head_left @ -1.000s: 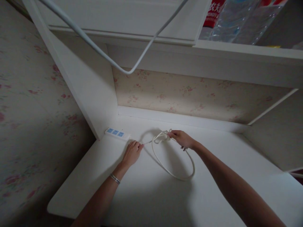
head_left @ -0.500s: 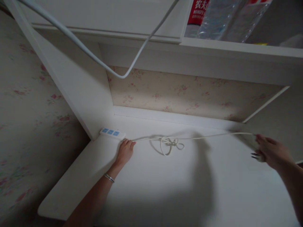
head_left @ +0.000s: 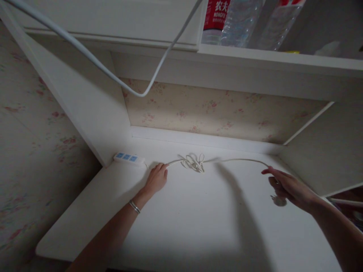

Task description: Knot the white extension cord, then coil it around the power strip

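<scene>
A white power strip (head_left: 129,158) with blue sockets lies at the desk's back left. Its white power cord (head_left: 238,159) runs rightward, with a tangled bunch of loops in the middle. My left hand (head_left: 157,176) is closed on the cord just right of the strip. Over on the right, my right hand (head_left: 289,187) grips the cord near its far end. A plug (head_left: 279,200) hangs below the right fingers, slightly blurred.
The white desk (head_left: 198,215) stretches beneath both hands. A thick grey-white cable (head_left: 93,60) droops across the upper left in front of a cabinet. Water bottles (head_left: 241,22) stand on the shelf above. White panels (head_left: 317,151) and flowered wallpaper border the desk.
My right hand swept far to the right with the cord, then came back somewhat. The wide loop became a small tangle. My left hand slid slightly away from the strip.
</scene>
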Demonstrator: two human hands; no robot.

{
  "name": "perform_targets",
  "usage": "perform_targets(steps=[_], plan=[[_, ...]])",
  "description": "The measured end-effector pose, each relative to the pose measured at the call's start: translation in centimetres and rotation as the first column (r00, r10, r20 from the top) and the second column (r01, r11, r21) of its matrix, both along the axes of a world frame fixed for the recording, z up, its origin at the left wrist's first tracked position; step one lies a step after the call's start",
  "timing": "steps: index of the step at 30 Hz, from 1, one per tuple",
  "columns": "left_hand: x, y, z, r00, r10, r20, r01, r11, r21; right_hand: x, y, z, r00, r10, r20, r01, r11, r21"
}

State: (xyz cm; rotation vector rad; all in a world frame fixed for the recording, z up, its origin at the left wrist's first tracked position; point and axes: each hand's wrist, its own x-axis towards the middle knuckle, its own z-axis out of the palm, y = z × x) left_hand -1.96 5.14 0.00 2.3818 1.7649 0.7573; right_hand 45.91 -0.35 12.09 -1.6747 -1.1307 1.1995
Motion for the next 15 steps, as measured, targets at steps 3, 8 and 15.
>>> perform_targets(steps=[3, 8, 15], plan=[[2.0, 1.1, 0.7, 1.000, -0.018, -0.021, 0.017, 0.999, -0.034, -3.6, 0.8, 0.7, 0.995, 0.095, -0.021, -0.094, 0.995, 0.046], [3.3, 3.0, 0.6, 0.995, -0.092, -0.043, 0.086, 0.988, -0.125, -6.3, 1.6, 1.9, 0.991, 0.039, -0.129, -0.016, 0.985, 0.170], [2.2, 3.8, 0.3, 0.998, -0.044, -0.051, 0.033, 0.981, -0.189, -0.1, 2.8, 2.5, 0.894, -0.402, -0.195, 0.444, 0.852, 0.277]])
